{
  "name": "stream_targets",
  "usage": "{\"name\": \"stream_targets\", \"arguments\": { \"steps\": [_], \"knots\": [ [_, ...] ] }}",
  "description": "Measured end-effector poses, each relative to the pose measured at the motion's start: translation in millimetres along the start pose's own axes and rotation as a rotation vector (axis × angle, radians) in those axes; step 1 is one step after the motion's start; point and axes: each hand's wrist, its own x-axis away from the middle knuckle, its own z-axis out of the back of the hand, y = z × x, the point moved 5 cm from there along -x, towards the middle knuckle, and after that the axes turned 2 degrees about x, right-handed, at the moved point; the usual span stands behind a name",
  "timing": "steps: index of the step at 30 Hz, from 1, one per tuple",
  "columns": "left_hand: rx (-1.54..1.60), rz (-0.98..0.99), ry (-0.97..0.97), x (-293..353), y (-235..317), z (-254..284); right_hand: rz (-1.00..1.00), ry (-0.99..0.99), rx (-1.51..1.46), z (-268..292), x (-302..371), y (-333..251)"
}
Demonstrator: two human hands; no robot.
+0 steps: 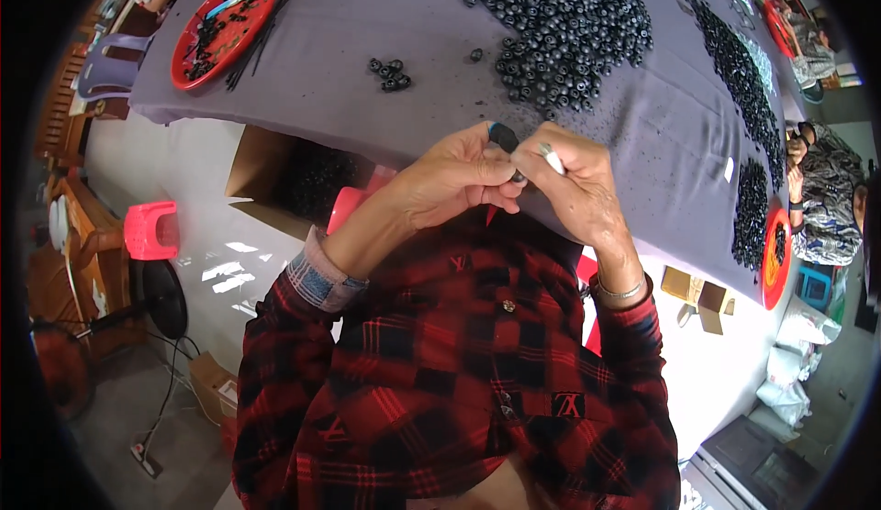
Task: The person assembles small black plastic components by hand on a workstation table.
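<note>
Close above the near table edge, my two hands meet in front of my chest. My left hand (456, 176) pinches a small black round part (518, 178), mostly hidden by the fingers. A dark blue-black covering (501, 137) shows at its fingertips. My right hand (583, 189) is closed around a slim white-handled tool (551, 156); its working end is hidden against the part. Beyond the hands lies a large pile of shiny black round parts (569, 28), with a small cluster (389, 75) left of it and a loose part (475, 54) between.
A red basin (180, 56) with black scraps stands at the table's left. An opened cardboard box (252, 163) of black pieces sits below the edge. At right are long black piles (734, 74), a red tray (775, 271) and another person's patterned sleeve (830, 207).
</note>
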Motion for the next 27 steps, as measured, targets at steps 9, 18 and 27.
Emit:
{"name": "stream_targets", "arguments": {
  "steps": [9,18,27],
  "knots": [
    [-1.110,-0.563,0.572,28.4,68.7,43.4,0.124,-0.031,0.791,4.3,-103.8,14.1],
    [-1.655,-0.813,0.792,28.3,97.4,64.4,0.204,-0.188,0.908,-18.0,-142.4,37.6],
    [-0.416,-0.295,0.276,14.8,40.1,-8.7,0.186,-0.090,0.109,6.7,-35.7,-16.3]
  ]
}}
